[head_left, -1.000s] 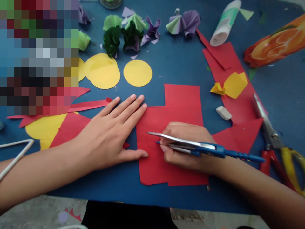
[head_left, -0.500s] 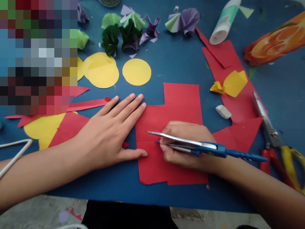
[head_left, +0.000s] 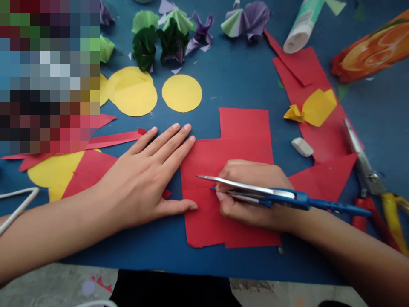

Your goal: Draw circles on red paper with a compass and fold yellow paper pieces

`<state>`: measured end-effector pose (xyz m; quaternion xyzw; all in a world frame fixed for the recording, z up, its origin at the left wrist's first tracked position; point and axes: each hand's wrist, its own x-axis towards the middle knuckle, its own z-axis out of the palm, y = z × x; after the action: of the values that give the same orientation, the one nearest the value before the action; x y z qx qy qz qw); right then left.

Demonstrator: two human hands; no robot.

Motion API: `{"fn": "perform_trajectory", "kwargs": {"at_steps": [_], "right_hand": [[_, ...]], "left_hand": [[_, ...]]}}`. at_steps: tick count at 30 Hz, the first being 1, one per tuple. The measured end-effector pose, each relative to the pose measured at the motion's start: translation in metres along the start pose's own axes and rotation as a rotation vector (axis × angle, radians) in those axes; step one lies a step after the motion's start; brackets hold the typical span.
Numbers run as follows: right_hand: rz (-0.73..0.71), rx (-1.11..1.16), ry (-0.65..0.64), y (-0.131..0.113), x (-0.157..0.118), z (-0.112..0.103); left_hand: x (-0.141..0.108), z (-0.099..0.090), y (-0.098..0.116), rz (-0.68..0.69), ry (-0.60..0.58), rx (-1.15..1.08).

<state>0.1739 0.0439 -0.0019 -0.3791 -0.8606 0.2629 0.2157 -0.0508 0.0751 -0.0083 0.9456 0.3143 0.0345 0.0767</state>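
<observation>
A red paper sheet [head_left: 243, 140] with a stepped outline lies on the blue table cover [head_left: 236, 81]. My left hand [head_left: 150, 175] rests flat, palm down, on the sheet's left edge, fingers spread, thumb on the paper. My right hand [head_left: 252, 192] lies on the sheet's middle and grips a blue-handled drawing compass [head_left: 281, 198]. Its metal leg points left, and its tips sit just above or on the red paper near my left thumb.
Yellow paper circles [head_left: 181, 93] and folded green and purple paper flowers [head_left: 172, 40] lie behind. More red scraps [head_left: 303, 68], a crumpled yellow piece [head_left: 315, 108], a white eraser [head_left: 302, 146], a glue tube [head_left: 302, 27], scissors [head_left: 370, 179] and an orange packet [head_left: 373, 51] sit to the right.
Both hands and the compass stay in place on the red sheet. Only the camera view has shifted slightly.
</observation>
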Motion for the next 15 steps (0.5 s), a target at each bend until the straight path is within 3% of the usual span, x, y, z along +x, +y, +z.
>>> {"fn": "perform_trajectory", "kwargs": {"at_steps": [15], "right_hand": [[-0.039,-0.071,0.051,-0.0001,0.0004,0.0010]], "left_hand": [[-0.0002,0.0005,-0.0001,0.003,0.011,-0.012]]}}
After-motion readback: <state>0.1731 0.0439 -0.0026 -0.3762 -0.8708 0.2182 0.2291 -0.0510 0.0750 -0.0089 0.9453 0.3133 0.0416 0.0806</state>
